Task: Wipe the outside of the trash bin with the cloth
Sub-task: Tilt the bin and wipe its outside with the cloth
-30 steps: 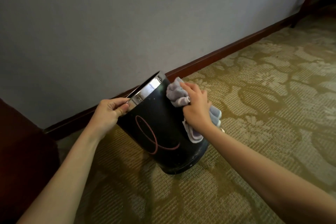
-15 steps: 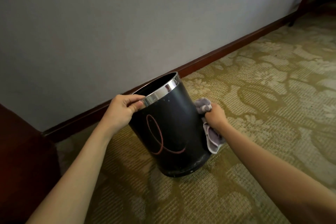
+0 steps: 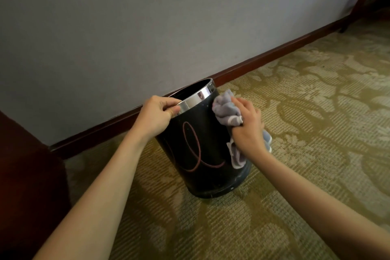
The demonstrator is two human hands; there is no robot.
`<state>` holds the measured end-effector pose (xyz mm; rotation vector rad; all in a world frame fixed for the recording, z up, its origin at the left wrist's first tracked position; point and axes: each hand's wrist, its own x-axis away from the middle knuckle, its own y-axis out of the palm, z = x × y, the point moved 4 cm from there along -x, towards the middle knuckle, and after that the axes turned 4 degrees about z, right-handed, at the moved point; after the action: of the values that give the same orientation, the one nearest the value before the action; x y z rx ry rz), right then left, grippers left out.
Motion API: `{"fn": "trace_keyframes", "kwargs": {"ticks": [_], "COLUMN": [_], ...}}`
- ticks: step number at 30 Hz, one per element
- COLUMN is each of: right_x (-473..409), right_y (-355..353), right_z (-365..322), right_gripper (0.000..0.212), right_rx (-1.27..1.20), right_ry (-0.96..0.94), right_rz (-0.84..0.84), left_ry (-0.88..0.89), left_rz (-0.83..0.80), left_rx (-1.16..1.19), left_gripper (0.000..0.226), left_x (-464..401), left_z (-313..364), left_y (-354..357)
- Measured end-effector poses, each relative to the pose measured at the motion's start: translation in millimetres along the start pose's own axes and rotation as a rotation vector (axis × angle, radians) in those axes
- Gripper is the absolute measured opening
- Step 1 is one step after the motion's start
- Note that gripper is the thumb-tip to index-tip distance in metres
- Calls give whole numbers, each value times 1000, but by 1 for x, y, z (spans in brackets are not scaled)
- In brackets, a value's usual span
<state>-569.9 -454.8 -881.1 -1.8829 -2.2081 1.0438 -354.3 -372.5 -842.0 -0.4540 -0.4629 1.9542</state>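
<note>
The black trash bin point(image 3: 202, 145) is stood on the carpet point(image 3: 295, 133) near the wall point(image 3: 147, 27), steadied at its shiny rim point(image 3: 196, 99) by the pinching left hand point(image 3: 157, 115). The soft cloth point(image 3: 226, 112) is bunched in the curled right hand point(image 3: 249, 126) against the bin's side (likely light, smooth, easily tipped). Open carpet is left on the right.

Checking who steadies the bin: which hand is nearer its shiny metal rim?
Left. The left hand grips the metal rim of the trash bin; the right hand holds the cloth against the bin's side, just below the rim.
</note>
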Motion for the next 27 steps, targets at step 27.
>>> {"fn": "trace_keyframes", "kwargs": {"ticks": [27], "right_x": [13], "right_y": [1], "right_z": [3], "right_gripper": [66], "right_rx": [157], "right_ry": [-170], "right_rz": [27], "left_ry": [-25], "left_rz": [224], "left_rx": [-114], "left_gripper": [19], "left_x": [-16], "left_z": [2], "left_y": [7]}}
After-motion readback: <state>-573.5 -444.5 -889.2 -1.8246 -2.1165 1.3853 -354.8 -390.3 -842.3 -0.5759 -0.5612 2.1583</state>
